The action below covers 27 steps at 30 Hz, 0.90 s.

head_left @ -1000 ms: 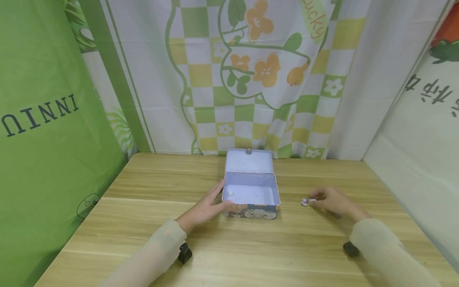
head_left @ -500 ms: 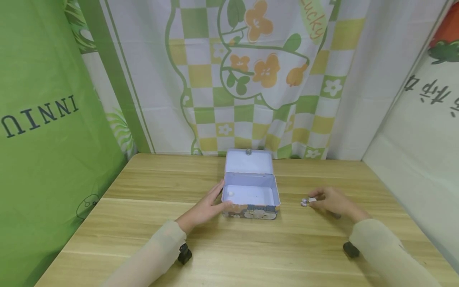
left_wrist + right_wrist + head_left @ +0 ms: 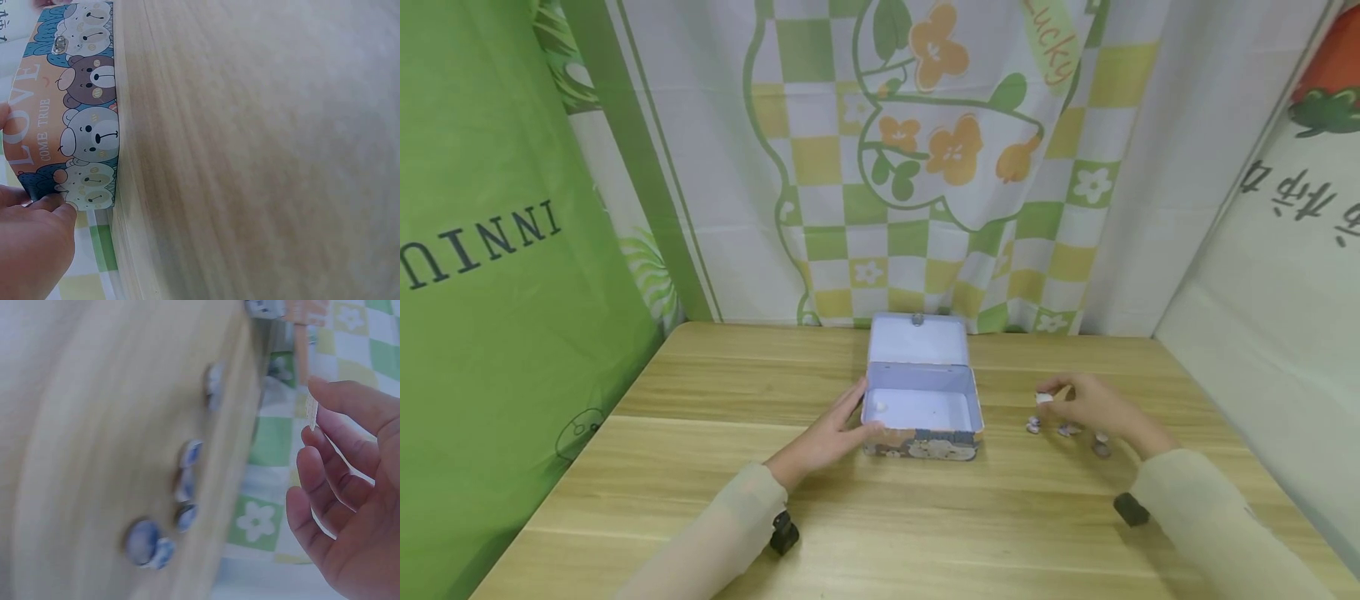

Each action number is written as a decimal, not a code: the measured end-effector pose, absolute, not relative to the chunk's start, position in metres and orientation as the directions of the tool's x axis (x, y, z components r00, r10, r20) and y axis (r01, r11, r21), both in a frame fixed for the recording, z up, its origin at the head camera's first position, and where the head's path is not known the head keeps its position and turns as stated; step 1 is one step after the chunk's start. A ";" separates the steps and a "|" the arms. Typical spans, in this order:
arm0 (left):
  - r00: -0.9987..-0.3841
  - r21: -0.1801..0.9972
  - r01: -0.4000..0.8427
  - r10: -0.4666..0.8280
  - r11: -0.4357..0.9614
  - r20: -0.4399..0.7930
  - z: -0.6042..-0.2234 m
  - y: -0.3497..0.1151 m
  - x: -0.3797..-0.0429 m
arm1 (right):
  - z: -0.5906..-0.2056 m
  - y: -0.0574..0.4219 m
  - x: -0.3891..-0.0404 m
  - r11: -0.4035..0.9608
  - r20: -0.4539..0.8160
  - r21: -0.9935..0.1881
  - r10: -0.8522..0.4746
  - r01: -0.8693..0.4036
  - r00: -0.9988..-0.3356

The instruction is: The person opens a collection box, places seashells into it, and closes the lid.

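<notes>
An open tin box [image 3: 922, 444] with cartoon bears on its front stands mid-table, lid tipped back. My left hand [image 3: 822, 439] holds its left front corner, fingers along the left side and thumb at the front rim. Inside the box, near the left wall, lies a small white round thing [image 3: 881, 406]. To the right of the box my right hand [image 3: 1093, 406] pinches a small thin white piece [image 3: 311, 411] between thumb and fingertips, above the table. Below that hand lie several small blue-and-white pieces [image 3: 142, 540], too blurred to name.
The wooden table [image 3: 700, 492] carries the box and the loose pieces. A patterned curtain [image 3: 827, 192] hangs behind its far edge, a green cloth [image 3: 512, 350] on the left and a white cloth [image 3: 1262, 292] on the right.
My right hand has lifted the white piece off the table, up and slightly left, uncovering other pieces under it. The left hand has stayed at the box.
</notes>
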<state>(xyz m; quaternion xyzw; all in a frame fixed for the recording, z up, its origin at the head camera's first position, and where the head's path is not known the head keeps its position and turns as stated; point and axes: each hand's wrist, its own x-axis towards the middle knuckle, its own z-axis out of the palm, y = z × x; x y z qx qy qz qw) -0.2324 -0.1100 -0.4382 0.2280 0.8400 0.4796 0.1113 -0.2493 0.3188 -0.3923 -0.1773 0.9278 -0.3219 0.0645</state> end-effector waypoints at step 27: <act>-0.876 0.856 0.269 0.482 0.442 0.026 -0.440 -0.110 -0.233 | -0.362 0.250 -0.262 0.725 0.175 -0.515 -0.432 -0.457 -0.885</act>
